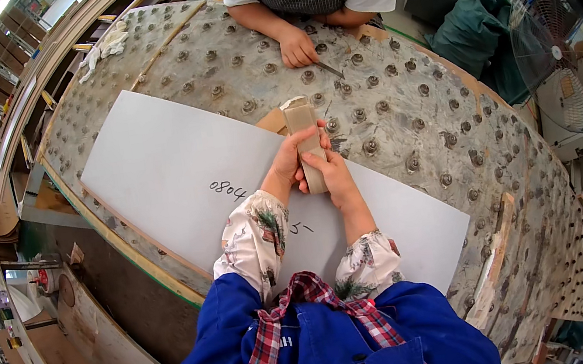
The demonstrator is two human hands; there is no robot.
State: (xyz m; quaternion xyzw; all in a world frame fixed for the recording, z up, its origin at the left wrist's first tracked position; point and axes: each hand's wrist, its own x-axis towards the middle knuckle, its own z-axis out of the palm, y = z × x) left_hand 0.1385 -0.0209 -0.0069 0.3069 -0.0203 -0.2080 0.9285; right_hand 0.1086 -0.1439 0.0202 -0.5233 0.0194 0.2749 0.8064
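Both my hands are closed around a long beige block (304,124), held above a large white board (161,152). My left hand (287,160) grips its left side, with the thumb across the top face. From the right, my right hand (333,170) wraps the lower part, its thumb on the face. A pale, ragged-looking piece (293,103) shows at the block's far end; whether it is joined to the block I cannot tell. Just beyond my left hand, a flat tan piece (271,121) pokes out at the board's far edge. Handwritten marks are on the board.
The board lies on a grey table (399,100) studded with ball rollers. Across it, a co-worker's hand (297,47) holds a thin dark tool (329,69). A wooden strip (495,261) lies at right, white cloth (105,47) at far left. A fan (555,52) stands beyond the right edge.
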